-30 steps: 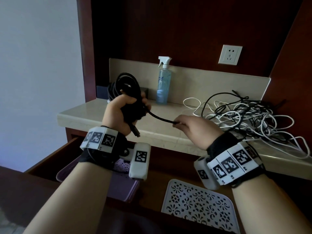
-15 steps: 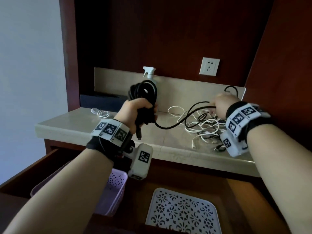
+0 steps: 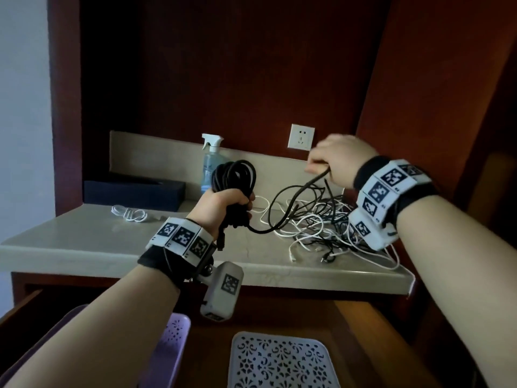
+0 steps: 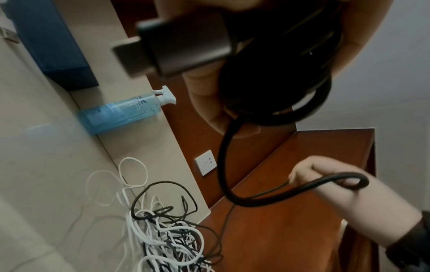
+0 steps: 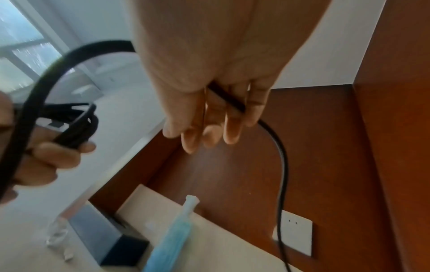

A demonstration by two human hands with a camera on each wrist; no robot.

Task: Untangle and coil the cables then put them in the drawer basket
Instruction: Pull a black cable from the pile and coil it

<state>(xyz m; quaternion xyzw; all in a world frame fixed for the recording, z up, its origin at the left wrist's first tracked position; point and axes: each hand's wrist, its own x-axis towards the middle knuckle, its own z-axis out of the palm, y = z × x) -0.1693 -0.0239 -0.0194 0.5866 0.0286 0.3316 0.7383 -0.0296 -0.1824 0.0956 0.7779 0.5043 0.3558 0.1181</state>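
My left hand grips a coil of thick black cable above the stone counter; its plug end hangs below the fist. The free run of this cable swings right and up to my right hand, raised near the wall socket, whose fingers curl round it. Under the right hand a tangle of black and white cables lies on the counter. A small coiled white cable sits at the counter's left. A purple basket stands in the open drawer, partly behind my left forearm.
A blue spray bottle and a dark blue box stand at the back of the counter. A white perforated tray lies in the drawer. Wooden panels close in the back and right side.
My right hand has slid along the black cable, going right and up from the counter's front to beside the socket. The left hand keeps its hold on the coil.
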